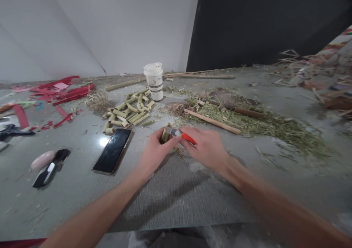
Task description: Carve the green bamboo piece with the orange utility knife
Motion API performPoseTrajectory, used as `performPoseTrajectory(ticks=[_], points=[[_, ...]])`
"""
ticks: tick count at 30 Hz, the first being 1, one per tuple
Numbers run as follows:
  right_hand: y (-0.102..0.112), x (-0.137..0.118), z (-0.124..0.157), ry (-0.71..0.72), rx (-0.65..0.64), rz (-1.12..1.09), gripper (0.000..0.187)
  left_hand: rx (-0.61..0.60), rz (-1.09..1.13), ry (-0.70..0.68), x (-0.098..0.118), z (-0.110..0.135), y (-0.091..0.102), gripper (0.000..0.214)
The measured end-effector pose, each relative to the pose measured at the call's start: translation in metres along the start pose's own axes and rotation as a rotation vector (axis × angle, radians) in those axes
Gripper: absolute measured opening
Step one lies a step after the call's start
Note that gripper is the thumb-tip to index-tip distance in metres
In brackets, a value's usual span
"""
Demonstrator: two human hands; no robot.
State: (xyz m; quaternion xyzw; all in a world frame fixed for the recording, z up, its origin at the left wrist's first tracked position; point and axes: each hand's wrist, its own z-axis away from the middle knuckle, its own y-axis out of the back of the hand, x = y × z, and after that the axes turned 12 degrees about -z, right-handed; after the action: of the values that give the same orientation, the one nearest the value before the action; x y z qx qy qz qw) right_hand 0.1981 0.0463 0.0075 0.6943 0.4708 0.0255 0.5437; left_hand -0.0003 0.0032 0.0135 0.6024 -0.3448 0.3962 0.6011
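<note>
My left hand (154, 152) is closed around a short green bamboo piece (165, 134), held upright just above the grey table (176, 200). My right hand (206, 147) grips a red-handled utility knife (183, 134), its metal tip resting against the top of the bamboo piece. Both hands meet at the middle of the table. A pile of short cut bamboo segments (128, 111) lies behind my left hand.
A black phone (112, 155) lies left of my hands, with a pink object (43, 160) and a black tool (51, 167) further left. A white paper cup (154, 80) stands at the back. Green shavings (264, 125), sticks (211, 121) and red scraps (62, 92) litter the table.
</note>
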Motion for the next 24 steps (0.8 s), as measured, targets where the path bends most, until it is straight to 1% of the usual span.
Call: performPoseTrajectory(ticks=[3, 8, 15, 19, 24], points=[[0.0, 0.001, 0.0, 0.016, -0.033, -0.012, 0.025, -0.018, 0.005, -0.002, 0.0, 0.001, 0.0, 0.036], [0.002, 0.002, 0.0, 0.027, -0.064, 0.005, 0.017, -0.023, 0.039, -0.012, 0.0, 0.001, -0.001, 0.034], [0.003, -0.001, -0.001, 0.027, -0.077, 0.033, 0.016, -0.017, 0.035, -0.038, 0.001, 0.001, -0.001, 0.03], [0.003, -0.002, 0.001, 0.046, -0.04, 0.068, 0.018, -0.001, 0.065, -0.036, -0.002, 0.002, -0.001, 0.037], [0.006, -0.008, 0.005, 0.037, 0.026, 0.096, 0.022, -0.001, 0.136, 0.041, -0.001, 0.005, -0.004, 0.051]])
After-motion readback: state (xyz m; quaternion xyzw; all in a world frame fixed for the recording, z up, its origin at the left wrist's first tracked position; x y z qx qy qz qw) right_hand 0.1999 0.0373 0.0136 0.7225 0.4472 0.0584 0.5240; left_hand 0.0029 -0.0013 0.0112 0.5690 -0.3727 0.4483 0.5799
